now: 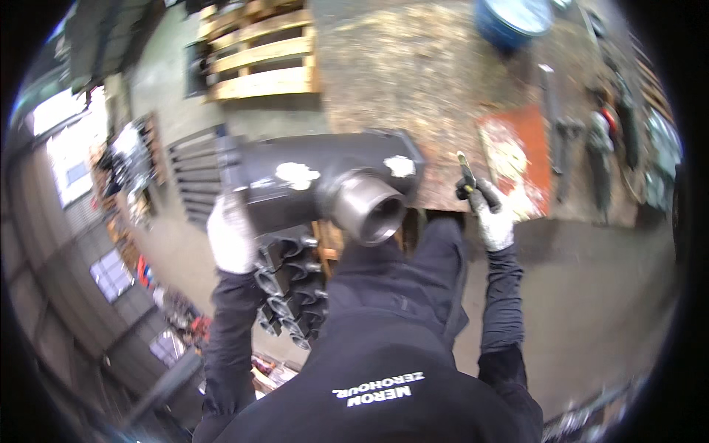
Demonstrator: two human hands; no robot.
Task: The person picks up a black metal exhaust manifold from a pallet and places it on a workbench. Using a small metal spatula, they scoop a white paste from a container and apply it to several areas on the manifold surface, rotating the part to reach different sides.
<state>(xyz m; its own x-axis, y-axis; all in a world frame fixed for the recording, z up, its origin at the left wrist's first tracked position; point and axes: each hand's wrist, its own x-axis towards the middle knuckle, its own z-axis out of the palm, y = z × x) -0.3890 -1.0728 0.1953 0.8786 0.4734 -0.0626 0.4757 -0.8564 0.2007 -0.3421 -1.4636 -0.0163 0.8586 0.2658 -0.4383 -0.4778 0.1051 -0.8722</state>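
Gloved hands work at a dark metal part in a workshop, seen from above through a wide, bent lens. Near the centre sits a black metal housing [295, 188] with white patches on top and a grey steel pipe stub [367, 209] jutting toward 5 o'clock. It rests at the near edge of a rough, speckled workbench [428, 74]. The left hand [231, 235], in a white glove, presses against the housing's side at about 9 o'clock — fingers together and laid flat on the metal. The right hand [491, 214], in a grey-and-black glove, is raised at about 3 o'clock, apart from the housing, its fingers closed around a thin stick-like tool [465, 168] that points up. Below the housing hangs a stack of black curved tubes [292, 292]. A wooden pallet [262, 48] lies at 12 o'clock, a blue barrel [509, 22] at 1 o'clock, an orange-red sheet [521, 159] just beyond the right hand
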